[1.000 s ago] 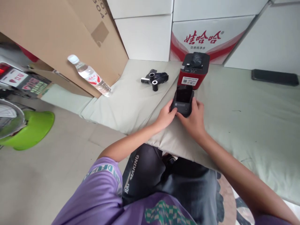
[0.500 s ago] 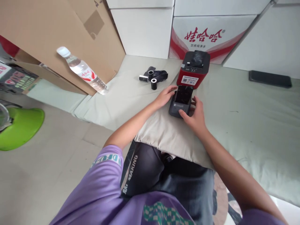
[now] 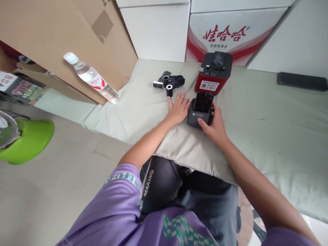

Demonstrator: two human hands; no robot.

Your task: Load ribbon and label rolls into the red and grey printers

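Note:
My right hand [image 3: 214, 125] grips a small dark grey printer-like device [image 3: 195, 120] by its right side, thumb on the front face and fingers partly hidden behind it. A glossy black sheet [image 3: 204, 102] stands up from the device's top. Flat on the cloth to the left of it, my left hand [image 3: 176, 111] holds nothing and has its fingers spread. Just behind the device is a red and black printer-like box [image 3: 211, 76] with a white label. Beyond my left fingertips are a small black roll with a white end [image 3: 169, 90] and other small black rolls.
A clear water bottle [image 3: 93, 79] lies tilted against a cardboard box [image 3: 112, 44] on the left. White cartons [image 3: 156, 32] line the back of the cloth-covered surface [image 3: 269, 136]. A black phone-like slab [image 3: 302, 82] lies at the right. A green stool [image 3: 38, 140] stands on the floor.
My left hand has moved off the device's left side and now rests flat on the cloth beside it, fingers spread. My right hand keeps its hold. The view has shifted slightly.

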